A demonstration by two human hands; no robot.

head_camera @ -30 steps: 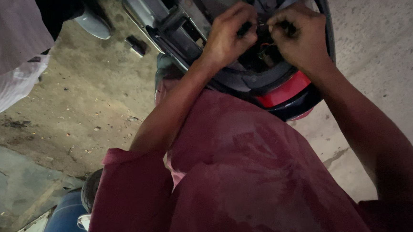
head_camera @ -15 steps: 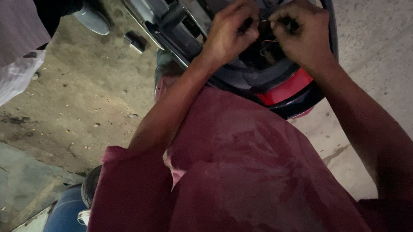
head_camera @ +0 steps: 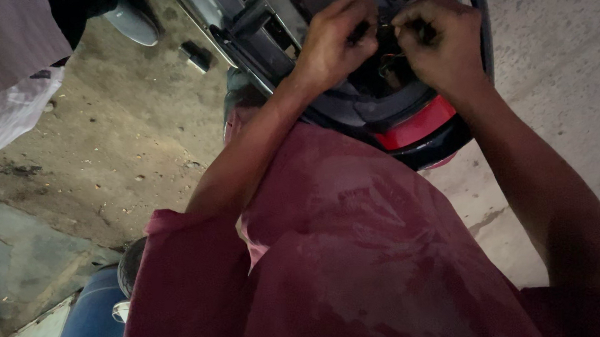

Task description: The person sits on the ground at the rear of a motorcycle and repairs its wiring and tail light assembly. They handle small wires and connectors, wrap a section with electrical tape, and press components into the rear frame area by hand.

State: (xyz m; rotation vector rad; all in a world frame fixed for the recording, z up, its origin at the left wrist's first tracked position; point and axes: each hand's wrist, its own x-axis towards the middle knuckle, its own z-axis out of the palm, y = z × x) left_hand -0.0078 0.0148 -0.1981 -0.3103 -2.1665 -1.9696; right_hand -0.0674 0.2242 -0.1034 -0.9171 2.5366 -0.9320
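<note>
left hand and right hand both pinched narrow on small wires lying between them, inside scooter tail; hands equally near.

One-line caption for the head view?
Left hand and right hand pinch small wiring inside a scooter's open rear.

Views: one, worn on the head.
Facing: steeply down over the person's own chest and red shirt.
Nearness: close; both forearms fill the frame, hands at the top edge.
Ground: concrete floor at left and right.
Shared part: none, single view.
</note>
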